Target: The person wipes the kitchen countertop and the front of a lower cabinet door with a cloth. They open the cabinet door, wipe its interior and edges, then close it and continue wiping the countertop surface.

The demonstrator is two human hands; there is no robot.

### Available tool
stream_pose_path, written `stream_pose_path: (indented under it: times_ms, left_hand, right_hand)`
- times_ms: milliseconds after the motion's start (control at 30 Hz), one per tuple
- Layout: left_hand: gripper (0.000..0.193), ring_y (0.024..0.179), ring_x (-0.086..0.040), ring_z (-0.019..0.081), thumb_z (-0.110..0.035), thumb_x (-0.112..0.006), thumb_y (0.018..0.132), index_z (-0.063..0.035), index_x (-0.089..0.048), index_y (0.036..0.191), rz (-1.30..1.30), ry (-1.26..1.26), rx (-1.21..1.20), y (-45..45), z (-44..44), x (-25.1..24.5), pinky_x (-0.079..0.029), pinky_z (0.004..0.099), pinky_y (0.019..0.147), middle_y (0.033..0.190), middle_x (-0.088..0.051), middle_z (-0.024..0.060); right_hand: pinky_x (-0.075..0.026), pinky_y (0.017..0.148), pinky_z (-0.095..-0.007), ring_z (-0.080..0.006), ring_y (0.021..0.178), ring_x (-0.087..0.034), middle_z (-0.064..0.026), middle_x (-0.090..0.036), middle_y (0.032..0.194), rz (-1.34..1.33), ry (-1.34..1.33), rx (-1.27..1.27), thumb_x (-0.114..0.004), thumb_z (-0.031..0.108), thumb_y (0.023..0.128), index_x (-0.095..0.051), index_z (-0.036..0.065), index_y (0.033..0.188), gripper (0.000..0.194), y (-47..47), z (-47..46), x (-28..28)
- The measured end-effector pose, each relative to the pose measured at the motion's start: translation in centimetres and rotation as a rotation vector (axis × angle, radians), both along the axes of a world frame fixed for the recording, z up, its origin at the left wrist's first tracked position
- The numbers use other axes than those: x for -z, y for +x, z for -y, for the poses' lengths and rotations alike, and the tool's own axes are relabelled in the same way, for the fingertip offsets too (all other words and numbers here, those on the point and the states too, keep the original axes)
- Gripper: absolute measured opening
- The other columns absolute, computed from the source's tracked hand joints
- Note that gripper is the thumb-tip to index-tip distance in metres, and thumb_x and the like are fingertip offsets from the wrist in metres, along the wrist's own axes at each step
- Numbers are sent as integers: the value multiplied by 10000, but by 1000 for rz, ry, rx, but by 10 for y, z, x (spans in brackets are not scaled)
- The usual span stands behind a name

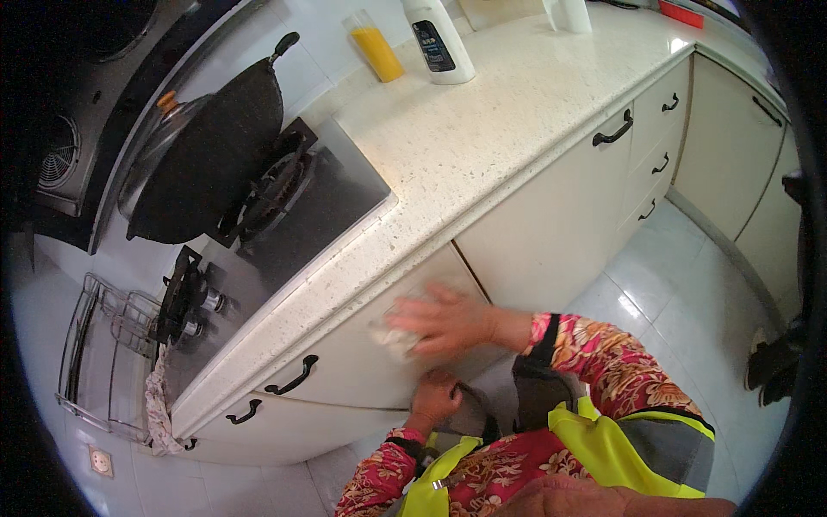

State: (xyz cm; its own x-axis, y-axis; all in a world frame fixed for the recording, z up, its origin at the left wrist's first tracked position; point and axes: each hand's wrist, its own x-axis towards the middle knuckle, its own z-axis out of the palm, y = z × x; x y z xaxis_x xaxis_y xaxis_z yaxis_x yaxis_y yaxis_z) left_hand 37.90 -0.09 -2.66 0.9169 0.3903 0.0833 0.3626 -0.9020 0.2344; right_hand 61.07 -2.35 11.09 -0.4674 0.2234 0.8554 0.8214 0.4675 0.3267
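My right hand [446, 320], blurred, lies with its fingers spread over a pale cloth [395, 339]. It presses the cloth to the cream cabinet front [362, 362] below the countertop edge. My left hand [436, 397] is lower and nearer my body, curled into a loose fist beside the cabinet front, with nothing visible in it. Up and to the left of that fist, a black drawer handle [294, 375] sticks out from the same front. Part of the cloth is hidden under my right palm.
On the speckled countertop [491, 123] stand a white bottle [439, 42] and a container of yellow liquid [376, 52]. A black wok [213, 155] rests tilted in view over the gas stove [291, 226]. A patterned cloth [158, 400] hangs near a wire rack [103, 349]. Dark shoes [772, 368] show at right.
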Motion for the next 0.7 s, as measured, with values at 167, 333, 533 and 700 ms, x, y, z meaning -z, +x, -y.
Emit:
stream_pose_path:
  times_ms: [167,333,533,700]
  left_hand:
    - [267,1047,-596,349,-198,-655,769,-71,-685,1002,84,-14,49,-1,-2,6,-429,505,965,1086,-664,138]
    - [219,1017,-596,330,-190,-650,768,-61,-681,942,112,-32,29,0,-1,3,-438,471,968,1000,-662,122]
    - [227,1007,-594,334,-188,-655,766,-45,-677,940,113,-26,59,2,-3,-1,-439,469,958,989,-654,130]
    - [204,958,-617,348,-161,-676,738,-35,-681,898,222,4,65,1,-4,4,-466,478,920,967,-677,148]
  right_hand:
    - [-267,1126,-582,-320,1303,-473,-71,-519,1387,-43,153,226,-744,456,745,-618,315,1022,336,117,28,15]
    - [-328,1077,-570,-423,1246,-477,-189,-489,1337,-421,293,548,-730,252,794,-607,196,1158,389,200,56,15]
    - [-399,1041,-380,-340,1174,-534,-190,-531,1308,-1193,502,293,-618,65,895,-558,46,1276,386,212,66,-56]
    - [-404,1040,-326,-227,1198,-542,-140,-588,1272,-1079,399,532,-615,8,903,-539,47,1327,433,191,92,-70]
